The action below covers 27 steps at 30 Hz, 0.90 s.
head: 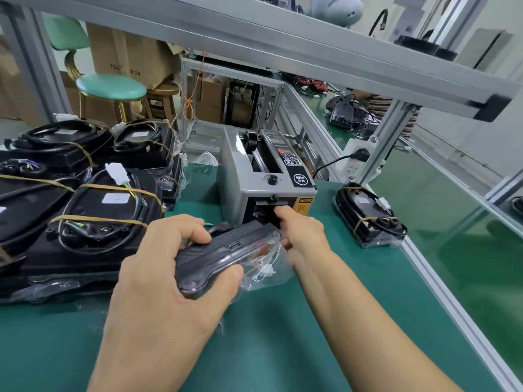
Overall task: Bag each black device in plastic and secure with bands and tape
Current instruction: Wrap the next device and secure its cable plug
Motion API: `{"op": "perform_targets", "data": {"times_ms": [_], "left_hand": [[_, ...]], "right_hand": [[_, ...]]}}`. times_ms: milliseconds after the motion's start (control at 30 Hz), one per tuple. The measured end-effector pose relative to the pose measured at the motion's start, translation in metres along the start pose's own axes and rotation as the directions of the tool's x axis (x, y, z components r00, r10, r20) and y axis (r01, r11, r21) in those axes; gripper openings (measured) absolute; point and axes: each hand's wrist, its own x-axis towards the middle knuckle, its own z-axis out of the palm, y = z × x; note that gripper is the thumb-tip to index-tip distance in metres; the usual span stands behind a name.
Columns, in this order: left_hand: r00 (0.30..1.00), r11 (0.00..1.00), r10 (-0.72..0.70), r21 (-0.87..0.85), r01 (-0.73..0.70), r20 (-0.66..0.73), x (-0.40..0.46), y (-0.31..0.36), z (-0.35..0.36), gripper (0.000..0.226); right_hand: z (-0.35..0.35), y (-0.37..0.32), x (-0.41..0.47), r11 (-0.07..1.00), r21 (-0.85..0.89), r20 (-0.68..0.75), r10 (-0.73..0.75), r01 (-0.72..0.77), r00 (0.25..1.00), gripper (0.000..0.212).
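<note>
My left hand [167,267] grips a black device [215,250] wrapped in a clear plastic bag [266,267], holding it on edge above the green mat [283,335]. My right hand [300,230] reaches to the outlet slot of the grey tape dispenser [266,176]; its fingertips sit at the slot and look pinched, but I cannot make out any tape between them. A stack of black devices [93,193] bound with tan rubber bands lies at the left. One bagged, banded device [368,213] rests at the right near the table edge.
An aluminium frame rail [441,284] borders the mat on the right, with an upright post [387,137] and a white power socket [356,159] behind the dispenser. A shelf beam [283,43] runs overhead. A green stool [110,86] and cardboard boxes [127,52] stand beyond the table.
</note>
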Motion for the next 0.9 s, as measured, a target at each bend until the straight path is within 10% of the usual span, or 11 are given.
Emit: {"op": "perform_targets", "data": {"times_ms": [100,300,900], "left_hand": [[0.998,0.998,0.066,0.009,-0.066,-0.007,-0.004,0.002,0.002,0.035],[0.997,0.991,0.081,-0.106,-0.081,-0.004,-0.015,0.012,0.024,0.037],[0.991,0.986,0.086,-0.134,-0.099,-0.100,-0.022,0.010,0.032,0.039]], "right_hand": [[-0.024,-0.008,-0.017,0.984,0.160,0.266,0.038,-0.083,0.963,0.024],[-0.054,-0.023,-0.084,0.974,-0.041,0.525,-0.170,0.225,0.834,0.021],[-0.054,-0.006,-0.099,0.957,-0.116,0.518,-0.170,0.266,0.839,0.018]]}}
